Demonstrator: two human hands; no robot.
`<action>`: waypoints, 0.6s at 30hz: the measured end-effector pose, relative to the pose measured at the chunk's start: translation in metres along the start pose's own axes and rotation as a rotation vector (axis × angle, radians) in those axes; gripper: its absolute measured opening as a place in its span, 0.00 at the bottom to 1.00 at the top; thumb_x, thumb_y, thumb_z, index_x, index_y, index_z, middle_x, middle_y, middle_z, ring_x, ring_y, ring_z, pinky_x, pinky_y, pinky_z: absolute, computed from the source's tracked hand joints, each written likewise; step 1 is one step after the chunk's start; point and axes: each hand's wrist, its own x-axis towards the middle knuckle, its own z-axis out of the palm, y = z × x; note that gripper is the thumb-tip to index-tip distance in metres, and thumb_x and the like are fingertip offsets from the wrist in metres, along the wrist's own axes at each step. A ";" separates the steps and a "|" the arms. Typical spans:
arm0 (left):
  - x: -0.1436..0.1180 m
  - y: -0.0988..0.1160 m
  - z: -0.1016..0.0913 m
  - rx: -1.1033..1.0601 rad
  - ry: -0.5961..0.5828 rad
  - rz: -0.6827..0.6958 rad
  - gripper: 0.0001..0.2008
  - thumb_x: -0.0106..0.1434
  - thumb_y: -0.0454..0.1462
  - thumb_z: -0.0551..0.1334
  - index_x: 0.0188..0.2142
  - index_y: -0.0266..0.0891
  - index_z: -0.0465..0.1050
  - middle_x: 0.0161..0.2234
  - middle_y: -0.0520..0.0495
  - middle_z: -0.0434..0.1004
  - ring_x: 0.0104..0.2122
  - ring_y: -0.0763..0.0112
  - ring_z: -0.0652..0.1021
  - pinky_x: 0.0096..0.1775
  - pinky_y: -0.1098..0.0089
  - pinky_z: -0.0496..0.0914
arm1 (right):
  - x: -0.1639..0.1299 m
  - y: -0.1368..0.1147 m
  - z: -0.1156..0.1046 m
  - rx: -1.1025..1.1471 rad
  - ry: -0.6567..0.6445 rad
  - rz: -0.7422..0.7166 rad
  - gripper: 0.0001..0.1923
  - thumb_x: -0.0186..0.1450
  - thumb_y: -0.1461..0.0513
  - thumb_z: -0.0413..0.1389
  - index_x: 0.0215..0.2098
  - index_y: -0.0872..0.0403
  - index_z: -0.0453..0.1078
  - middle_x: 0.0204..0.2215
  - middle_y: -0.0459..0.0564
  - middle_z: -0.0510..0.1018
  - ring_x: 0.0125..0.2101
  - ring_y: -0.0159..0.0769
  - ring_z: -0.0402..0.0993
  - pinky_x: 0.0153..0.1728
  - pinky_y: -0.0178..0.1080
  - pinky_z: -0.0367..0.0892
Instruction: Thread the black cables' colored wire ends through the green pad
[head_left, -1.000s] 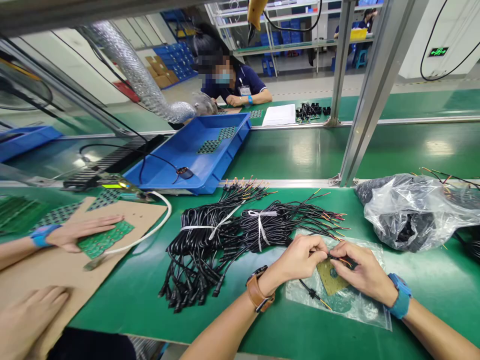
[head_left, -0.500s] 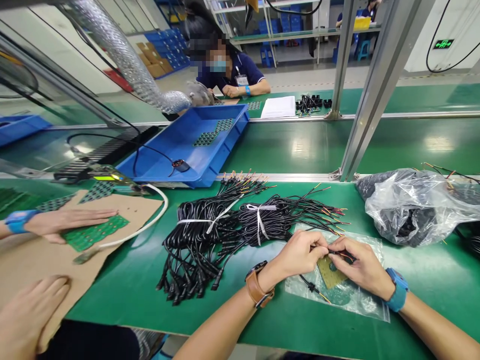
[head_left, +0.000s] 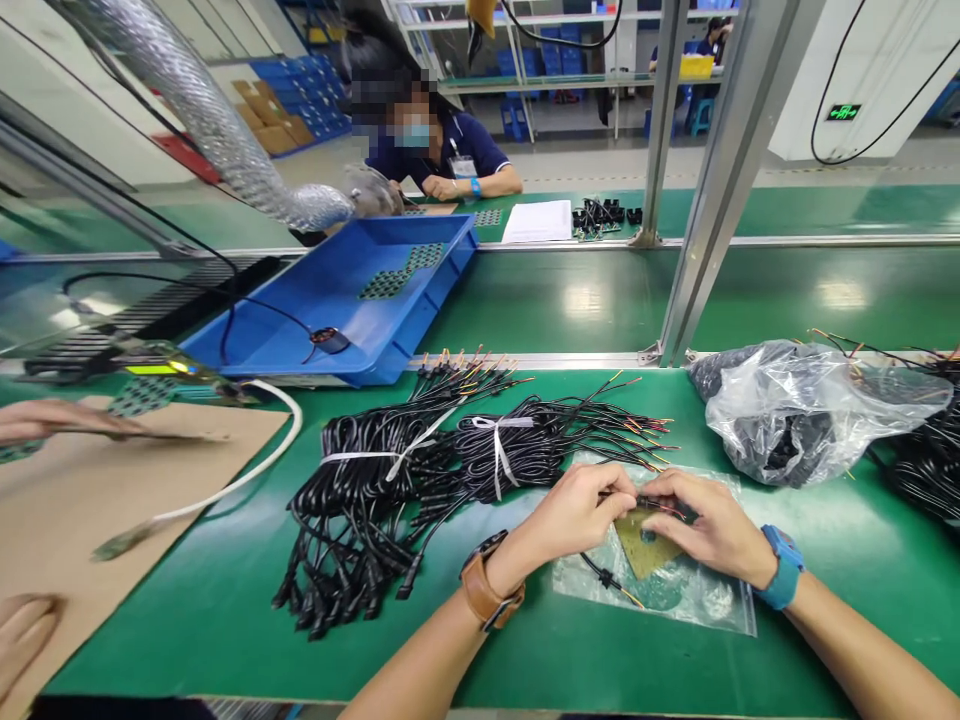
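My left hand (head_left: 581,512), with a brown watch strap at the wrist, pinches a black cable close to its wire end. My right hand (head_left: 711,528) wears a blue wristband and has thumb and fingers closed round the same cable (head_left: 646,502), where thin red wires come out. Beneath the fingers lies a yellowish square board (head_left: 643,548) with a hole in it, on a clear plastic bag (head_left: 679,590). Another cable end (head_left: 609,577), with a black grommet-like piece and yellow-tipped wires, rests on the bag below my left hand.
Tied bundles of black cables (head_left: 501,450) lie left of my hands. A plastic bag of black parts (head_left: 817,415) sits to the right. Behind stands a blue tray (head_left: 420,335). At left, a co-worker's hand (head_left: 64,420) is over cardboard (head_left: 202,440); another person sits opposite.
The view has swung slightly right, so the scene sits further left. The co-worker on the left has lifted the green circuit board off the cardboard. My hands keep their hold on the cable.
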 end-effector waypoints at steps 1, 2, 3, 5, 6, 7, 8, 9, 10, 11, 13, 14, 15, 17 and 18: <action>-0.001 0.003 -0.006 -0.016 -0.018 -0.010 0.06 0.63 0.32 0.60 0.30 0.35 0.73 0.26 0.50 0.76 0.26 0.74 0.72 0.30 0.75 0.64 | 0.000 -0.003 -0.013 -0.034 0.022 -0.009 0.13 0.73 0.52 0.59 0.46 0.53 0.75 0.34 0.52 0.82 0.30 0.37 0.78 0.32 0.38 0.74; -0.002 0.007 -0.012 -0.032 -0.044 -0.018 0.05 0.63 0.33 0.60 0.31 0.35 0.74 0.27 0.50 0.76 0.27 0.74 0.73 0.31 0.75 0.65 | -0.001 -0.007 -0.028 -0.080 0.074 -0.013 0.12 0.72 0.53 0.59 0.44 0.52 0.76 0.33 0.52 0.82 0.30 0.38 0.78 0.31 0.38 0.74; -0.004 0.010 -0.019 -0.041 -0.087 -0.019 0.05 0.63 0.34 0.61 0.31 0.35 0.74 0.28 0.50 0.77 0.27 0.73 0.73 0.31 0.75 0.65 | -0.003 -0.010 -0.046 -0.150 0.143 0.004 0.11 0.73 0.55 0.56 0.39 0.52 0.77 0.31 0.52 0.82 0.30 0.39 0.79 0.33 0.39 0.74; -0.007 0.017 -0.031 -0.023 -0.202 0.005 0.05 0.63 0.34 0.61 0.33 0.35 0.75 0.28 0.50 0.77 0.28 0.73 0.74 0.33 0.74 0.67 | -0.008 -0.012 -0.082 -0.311 0.256 0.011 0.19 0.75 0.58 0.51 0.29 0.51 0.77 0.25 0.50 0.81 0.25 0.37 0.78 0.29 0.38 0.71; -0.008 0.019 -0.036 -0.001 -0.255 0.019 0.05 0.63 0.34 0.61 0.33 0.35 0.75 0.29 0.50 0.78 0.28 0.73 0.74 0.34 0.74 0.67 | -0.012 -0.010 -0.098 -0.428 0.285 0.044 0.21 0.74 0.58 0.51 0.26 0.52 0.76 0.22 0.49 0.80 0.23 0.36 0.77 0.27 0.37 0.69; -0.009 0.020 -0.040 0.020 -0.289 0.029 0.04 0.63 0.33 0.61 0.33 0.35 0.75 0.29 0.50 0.78 0.29 0.73 0.75 0.35 0.74 0.68 | -0.015 -0.006 -0.112 -0.586 0.307 0.108 0.21 0.73 0.57 0.53 0.24 0.52 0.76 0.20 0.49 0.79 0.20 0.35 0.74 0.25 0.37 0.66; -0.010 0.021 -0.043 0.036 -0.317 0.032 0.04 0.63 0.32 0.61 0.33 0.35 0.75 0.30 0.49 0.79 0.30 0.72 0.75 0.36 0.74 0.68 | -0.018 -0.001 -0.121 -0.755 0.277 0.190 0.20 0.71 0.55 0.53 0.25 0.53 0.76 0.20 0.49 0.79 0.20 0.36 0.73 0.25 0.38 0.64; -0.011 0.021 -0.045 0.047 -0.343 0.032 0.04 0.62 0.31 0.61 0.33 0.35 0.76 0.31 0.49 0.80 0.30 0.72 0.76 0.36 0.74 0.68 | -0.020 0.005 -0.127 -0.896 0.233 0.250 0.19 0.70 0.54 0.52 0.28 0.53 0.78 0.23 0.50 0.80 0.21 0.37 0.73 0.25 0.39 0.63; -0.012 0.021 -0.047 0.051 -0.375 0.023 0.05 0.62 0.31 0.61 0.34 0.36 0.76 0.31 0.50 0.80 0.30 0.73 0.76 0.36 0.74 0.68 | -0.022 0.011 -0.130 -1.000 0.169 0.290 0.17 0.70 0.55 0.52 0.31 0.54 0.79 0.28 0.51 0.82 0.23 0.38 0.75 0.26 0.40 0.63; -0.012 0.021 -0.048 0.051 -0.420 0.009 0.05 0.62 0.30 0.61 0.34 0.36 0.77 0.30 0.50 0.80 0.29 0.73 0.76 0.34 0.75 0.68 | -0.023 0.016 -0.129 -1.078 0.095 0.323 0.16 0.69 0.56 0.51 0.35 0.54 0.79 0.34 0.51 0.83 0.26 0.39 0.76 0.26 0.40 0.63; -0.014 0.020 -0.050 0.053 -0.503 -0.026 0.06 0.61 0.29 0.61 0.34 0.36 0.78 0.28 0.50 0.80 0.26 0.74 0.76 0.31 0.76 0.67 | -0.025 0.024 -0.123 -1.163 -0.033 0.369 0.14 0.70 0.57 0.51 0.39 0.53 0.78 0.44 0.50 0.81 0.30 0.39 0.77 0.26 0.40 0.63; -0.014 0.019 -0.050 0.060 -0.529 -0.046 0.06 0.61 0.29 0.61 0.32 0.36 0.78 0.27 0.51 0.80 0.25 0.75 0.76 0.30 0.76 0.66 | -0.025 0.026 -0.120 -1.185 -0.071 0.391 0.13 0.70 0.57 0.52 0.40 0.52 0.78 0.45 0.49 0.80 0.30 0.39 0.77 0.26 0.40 0.62; -0.015 0.019 -0.050 0.073 -0.542 -0.064 0.07 0.61 0.29 0.61 0.31 0.36 0.78 0.26 0.51 0.80 0.24 0.75 0.76 0.28 0.77 0.65 | -0.025 0.027 -0.117 -1.200 -0.085 0.412 0.12 0.71 0.57 0.53 0.40 0.52 0.77 0.45 0.48 0.79 0.30 0.39 0.76 0.26 0.40 0.63; -0.015 0.018 -0.049 0.106 -0.522 -0.081 0.08 0.62 0.28 0.61 0.30 0.37 0.78 0.24 0.52 0.80 0.22 0.76 0.74 0.27 0.77 0.63 | -0.026 0.028 -0.113 -1.203 -0.081 0.439 0.10 0.71 0.57 0.54 0.41 0.52 0.76 0.42 0.48 0.78 0.30 0.39 0.76 0.27 0.40 0.63; -0.015 0.018 -0.047 0.126 -0.501 -0.077 0.08 0.62 0.28 0.61 0.30 0.37 0.78 0.24 0.53 0.79 0.21 0.77 0.73 0.26 0.77 0.63 | -0.025 0.028 -0.112 -1.199 -0.074 0.450 0.09 0.71 0.57 0.55 0.42 0.52 0.75 0.41 0.48 0.78 0.30 0.40 0.76 0.28 0.40 0.64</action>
